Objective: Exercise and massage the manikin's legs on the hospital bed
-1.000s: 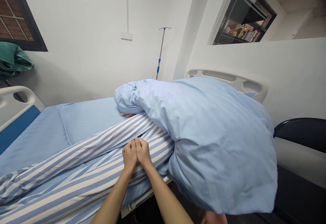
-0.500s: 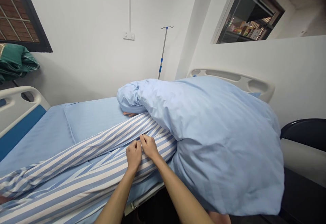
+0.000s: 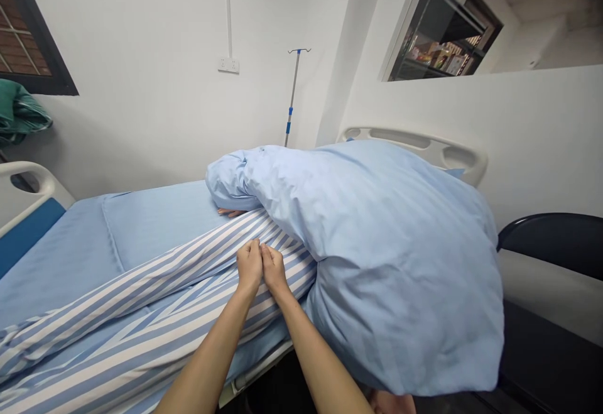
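My left hand (image 3: 249, 264) and my right hand (image 3: 274, 268) are closed into fists, side by side and almost touching at the knuckles. Both are over the upper leg of a person lying on the bed, who wears blue-and-white striped trousers (image 3: 155, 288). I see no object in either fist, though the curled fingertips are hidden. Whether the fists press on the cloth or hover just above it is hard to tell. A light blue quilt (image 3: 391, 232) covers the person's upper body. The fingers of the person's hand (image 3: 230, 212) stick out below its left end.
The bed has a blue sheet (image 3: 146, 219), a pale headboard (image 3: 424, 141) and a footboard (image 3: 32, 188). Behind it stands an IV pole (image 3: 293, 87) against the wall. A dark chair (image 3: 556, 238) is at the right, partly behind the hanging quilt. Green cloth (image 3: 21, 112) lies at far left.
My fists parted slightly, then came back together. They are now a little further up the thigh, nearer the quilt. The whole view swung a bit and back; quilt and lying person look unmoved.
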